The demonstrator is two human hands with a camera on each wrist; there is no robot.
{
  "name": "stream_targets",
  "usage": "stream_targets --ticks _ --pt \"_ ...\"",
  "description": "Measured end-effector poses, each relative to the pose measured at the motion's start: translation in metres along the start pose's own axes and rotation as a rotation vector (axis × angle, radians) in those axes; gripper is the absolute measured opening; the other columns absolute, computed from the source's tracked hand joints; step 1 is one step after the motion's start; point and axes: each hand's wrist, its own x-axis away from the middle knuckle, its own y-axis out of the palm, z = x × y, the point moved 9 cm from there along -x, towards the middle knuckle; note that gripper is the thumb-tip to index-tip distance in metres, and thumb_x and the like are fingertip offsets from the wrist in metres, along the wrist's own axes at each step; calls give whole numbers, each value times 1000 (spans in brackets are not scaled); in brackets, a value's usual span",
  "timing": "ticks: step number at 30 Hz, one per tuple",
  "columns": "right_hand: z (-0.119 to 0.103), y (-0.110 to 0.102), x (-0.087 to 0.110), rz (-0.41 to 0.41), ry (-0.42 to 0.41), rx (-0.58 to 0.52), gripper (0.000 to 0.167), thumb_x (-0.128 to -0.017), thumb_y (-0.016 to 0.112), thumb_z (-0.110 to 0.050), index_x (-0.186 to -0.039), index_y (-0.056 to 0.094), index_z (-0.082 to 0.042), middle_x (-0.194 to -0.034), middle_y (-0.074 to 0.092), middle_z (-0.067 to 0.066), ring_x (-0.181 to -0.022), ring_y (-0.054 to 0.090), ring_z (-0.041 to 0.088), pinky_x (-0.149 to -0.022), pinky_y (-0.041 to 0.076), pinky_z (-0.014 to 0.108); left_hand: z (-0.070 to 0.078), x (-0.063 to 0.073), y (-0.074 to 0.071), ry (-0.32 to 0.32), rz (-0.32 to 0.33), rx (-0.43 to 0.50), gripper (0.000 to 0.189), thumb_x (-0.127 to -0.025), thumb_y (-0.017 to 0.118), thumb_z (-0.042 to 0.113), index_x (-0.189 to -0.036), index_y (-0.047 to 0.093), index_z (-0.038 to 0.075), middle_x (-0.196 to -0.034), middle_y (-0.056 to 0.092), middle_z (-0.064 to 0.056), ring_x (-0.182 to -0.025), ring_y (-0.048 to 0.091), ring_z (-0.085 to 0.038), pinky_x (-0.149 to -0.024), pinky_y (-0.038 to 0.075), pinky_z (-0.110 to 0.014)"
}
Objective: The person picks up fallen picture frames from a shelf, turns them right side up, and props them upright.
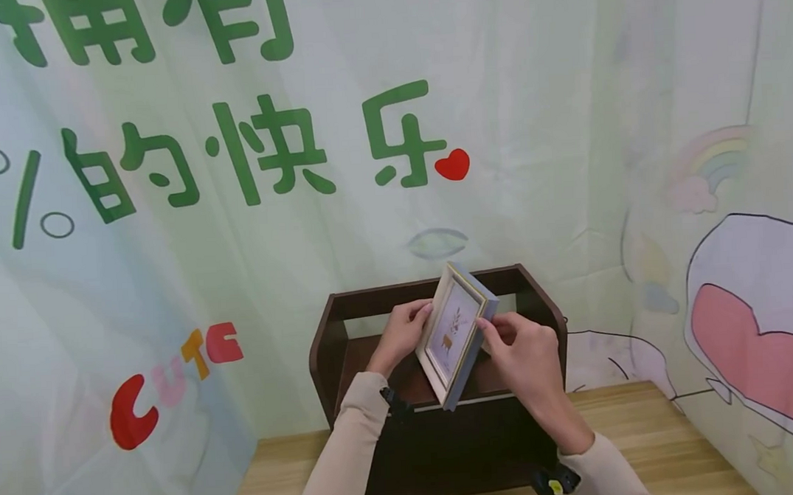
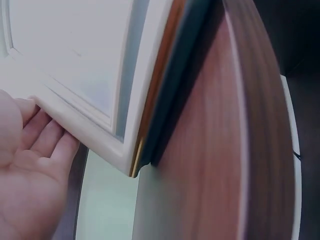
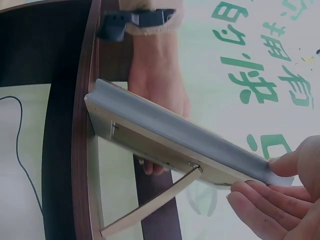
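A picture frame [image 1: 455, 333] with a pale front, gold inner trim and a plant picture is tilted over the upper shelf of a dark brown wooden rack [image 1: 320, 354]. My left hand [image 1: 402, 334] grips its left edge. On the opposite side, my right hand [image 1: 526, 352] pinches the grey-blue edge between thumb and fingers. The right wrist view shows the back, with a support leg [image 3: 150, 207] swung out and its end at the shelf board. In the left wrist view, a lower frame corner [image 2: 125, 162] is close to the reddish-brown board [image 2: 200, 150]; contact is hard to tell.
The rack stands on a light wood-grain table [image 1: 650, 421]. Behind it hangs a pale green printed curtain [image 1: 533, 182] with green characters and a red heart. A thin dark cable [image 3: 20, 130] shows beside the rack in the right wrist view.
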Motion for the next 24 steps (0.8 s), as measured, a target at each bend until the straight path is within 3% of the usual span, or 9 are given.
stream_targets --ticks 5,13,22,24 --pt "3 -1 -6 1 -18 34 25 -95 79 -22 -102 80 2 -84 81 14 -67 75 22 -58 54 26 -2 7 -13 -2 47 -7 35 -110 55 26 -139 69 12 -129 75 -15 -107 75 -22 -92 63 -40" --pt "11 2 -19 -42 -7 70 27 -98 76 -22 -107 79 3 -89 82 17 -73 78 27 -63 56 33 0 20 -30 -4 102 -26 33 -107 62 20 -135 71 5 -128 75 -17 -110 74 -23 -93 62 -39" --pt "23 8 -30 -153 68 45 29 -101 71 -23 -116 78 1 -99 81 20 -80 78 27 -64 56 31 -8 40 -37 -107 129 140 32 -105 65 17 -133 72 2 -130 74 -20 -112 73 -24 -98 62 -42" --pt "28 10 -33 -183 95 38 30 -102 69 -24 -118 77 1 -102 81 20 -79 77 26 -65 58 31 -7 43 -37 -106 145 176 31 -104 66 14 -132 72 0 -129 74 -22 -113 74 -25 -97 63 -42"
